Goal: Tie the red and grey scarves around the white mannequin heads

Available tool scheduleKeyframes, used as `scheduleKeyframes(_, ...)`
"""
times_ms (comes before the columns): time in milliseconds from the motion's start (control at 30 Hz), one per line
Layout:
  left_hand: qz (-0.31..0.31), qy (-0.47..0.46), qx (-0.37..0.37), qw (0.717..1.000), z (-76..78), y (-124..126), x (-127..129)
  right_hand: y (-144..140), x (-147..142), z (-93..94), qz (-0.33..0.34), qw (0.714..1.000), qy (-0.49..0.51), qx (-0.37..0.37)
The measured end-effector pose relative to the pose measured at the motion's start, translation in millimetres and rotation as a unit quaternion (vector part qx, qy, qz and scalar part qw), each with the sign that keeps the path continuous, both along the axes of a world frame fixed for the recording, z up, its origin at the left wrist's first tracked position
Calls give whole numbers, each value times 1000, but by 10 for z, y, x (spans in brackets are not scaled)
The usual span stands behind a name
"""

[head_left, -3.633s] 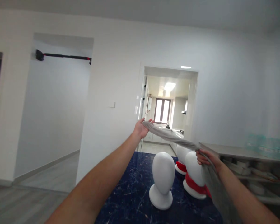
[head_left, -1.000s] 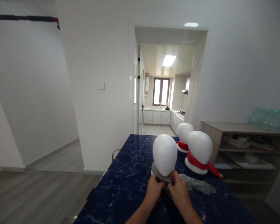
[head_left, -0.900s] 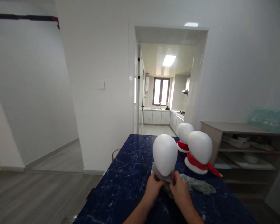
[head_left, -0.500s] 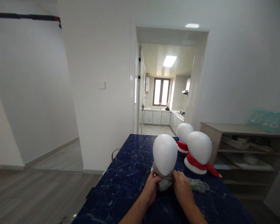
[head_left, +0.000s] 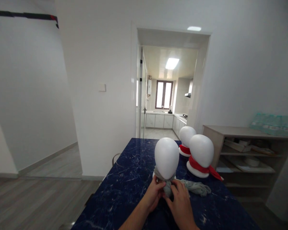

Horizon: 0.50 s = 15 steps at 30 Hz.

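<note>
Grey scarf (head_left: 167,187) wraps the white head form's (head_left: 166,158) neck mid-desk (head_left: 124,179); both hands' fingers (head_left: 159,184) are clamped on its knot directly ahead, its loose tail trailing toward the desk's right edge.

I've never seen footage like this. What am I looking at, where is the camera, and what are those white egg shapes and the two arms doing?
There is no machine here: the camera sits on a person's head, looking forward and down, so the two bare arms are the person's own. The left hand and right hand meet at the neck of the nearest white mannequin head, both gripping a grey scarf wrapped round it; its loose end trails to the right. The head stands on a dark blue marbled table. Behind it stand two more white heads, each with a red scarf. A shelf unit stands to the right.
</note>
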State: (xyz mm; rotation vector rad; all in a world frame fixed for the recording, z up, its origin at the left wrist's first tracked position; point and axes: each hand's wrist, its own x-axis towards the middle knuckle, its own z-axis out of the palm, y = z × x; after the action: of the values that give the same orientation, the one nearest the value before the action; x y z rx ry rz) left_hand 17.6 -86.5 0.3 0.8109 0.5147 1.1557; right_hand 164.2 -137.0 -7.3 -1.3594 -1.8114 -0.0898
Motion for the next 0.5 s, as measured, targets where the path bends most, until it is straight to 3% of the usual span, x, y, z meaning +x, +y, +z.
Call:
scheduleKeyframes(133, 5, 0, 7, 1000, -15, -11, -29, 35, 51, -45, 55, 995, 84, -28)
scheduleKeyframes(333, -1, -1, -1, 1000, -57, -3, -48, 43, 256, 6, 130, 955, 235, -127)
scheduleKeyframes(400, 1, 3, -3, 1000, -76, 5, -48, 75, 324, -2, 169, 925, 295, -172)
scheduleKeyframes(500, 8, 5, -14, 1000, -108, 25, -52, 137, 408, -45, 166, 849, 440, -239)
